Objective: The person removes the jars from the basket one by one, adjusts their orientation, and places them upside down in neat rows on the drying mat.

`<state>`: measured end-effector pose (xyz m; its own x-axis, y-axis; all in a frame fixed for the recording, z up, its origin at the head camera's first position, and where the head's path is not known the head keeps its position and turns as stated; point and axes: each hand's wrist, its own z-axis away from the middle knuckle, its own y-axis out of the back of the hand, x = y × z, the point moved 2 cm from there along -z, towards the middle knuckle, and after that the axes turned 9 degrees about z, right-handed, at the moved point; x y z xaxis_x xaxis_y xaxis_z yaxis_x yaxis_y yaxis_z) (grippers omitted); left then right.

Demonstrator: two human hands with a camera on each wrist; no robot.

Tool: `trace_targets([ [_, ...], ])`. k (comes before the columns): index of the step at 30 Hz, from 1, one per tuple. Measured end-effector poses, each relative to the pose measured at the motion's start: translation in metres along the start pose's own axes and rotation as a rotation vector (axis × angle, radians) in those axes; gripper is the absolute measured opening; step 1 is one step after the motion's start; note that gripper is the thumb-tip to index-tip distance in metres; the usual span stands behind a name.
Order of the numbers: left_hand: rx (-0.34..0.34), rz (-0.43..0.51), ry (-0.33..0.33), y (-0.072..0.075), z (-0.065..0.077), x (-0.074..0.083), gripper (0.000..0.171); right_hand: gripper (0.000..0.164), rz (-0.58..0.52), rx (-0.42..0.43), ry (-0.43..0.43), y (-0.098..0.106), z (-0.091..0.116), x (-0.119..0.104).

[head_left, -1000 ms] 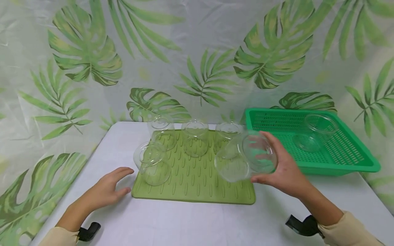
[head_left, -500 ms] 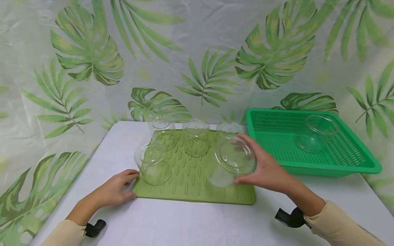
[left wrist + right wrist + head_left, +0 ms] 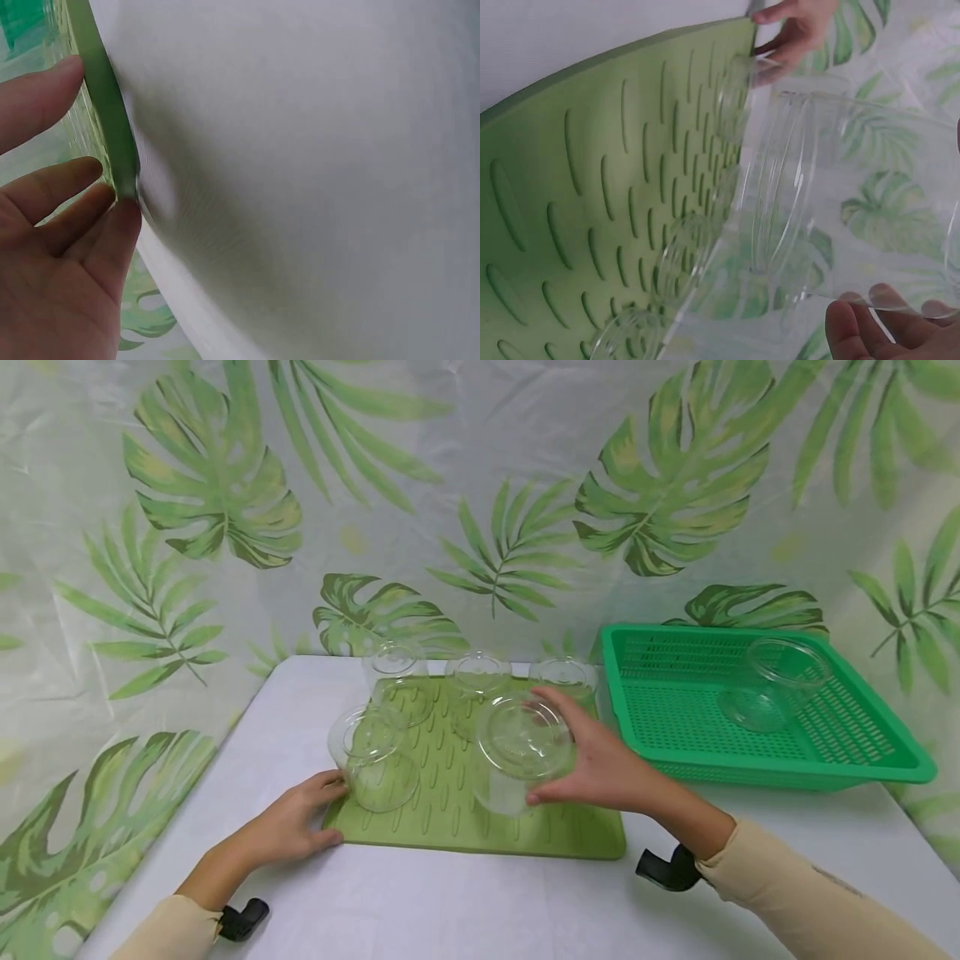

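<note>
A clear cup is in my right hand, thumb and fingers spread around its side. It is over the right half of a green ribbed mat, and its ringed end faces the mat in the right wrist view. At the mat's front left corner, my left hand touches the edge, thumb along the front and fingers bent at the corner. Close beyond that hand stands another clear cup. A back row of similar cups includes one at left and one in the middle.
On the right stands a green perforated basket, with one clear cup inside. Behind the white-covered table hangs a leaf-patterned sheet. The back right cup is partly hidden by the right hand and held cup.
My right hand has carried the cup leftward over the mat, turning it from tilted to more upright. The left hand has moved right, up to the mat's corner.
</note>
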<state>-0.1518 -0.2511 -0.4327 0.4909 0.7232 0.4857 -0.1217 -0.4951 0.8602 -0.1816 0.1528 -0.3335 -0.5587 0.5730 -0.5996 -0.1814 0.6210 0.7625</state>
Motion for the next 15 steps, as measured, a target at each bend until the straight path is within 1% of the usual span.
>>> trace_targets([
  [3, -0.007, 0.015, 0.021, -0.001, 0.001, 0.0, 0.06, 0.118, 0.012, -0.025, -0.012, -0.005, -0.005, -0.001],
  [6, 0.001, 0.028, 0.027, -0.002, 0.001, -0.001, 0.059, 0.118, 0.022, -0.037, -0.022, -0.009, -0.011, -0.003],
  [11, -0.001, 0.042, 0.039, -0.002, 0.0, -0.002, 0.058, 0.118, 0.014, -0.044, -0.027, -0.015, -0.02, -0.005],
  [15, -0.015, 0.047, 0.059, -0.003, -0.001, -0.002, 0.058, 0.118, -0.005, -0.079, -0.054, -0.023, -0.029, -0.006],
])
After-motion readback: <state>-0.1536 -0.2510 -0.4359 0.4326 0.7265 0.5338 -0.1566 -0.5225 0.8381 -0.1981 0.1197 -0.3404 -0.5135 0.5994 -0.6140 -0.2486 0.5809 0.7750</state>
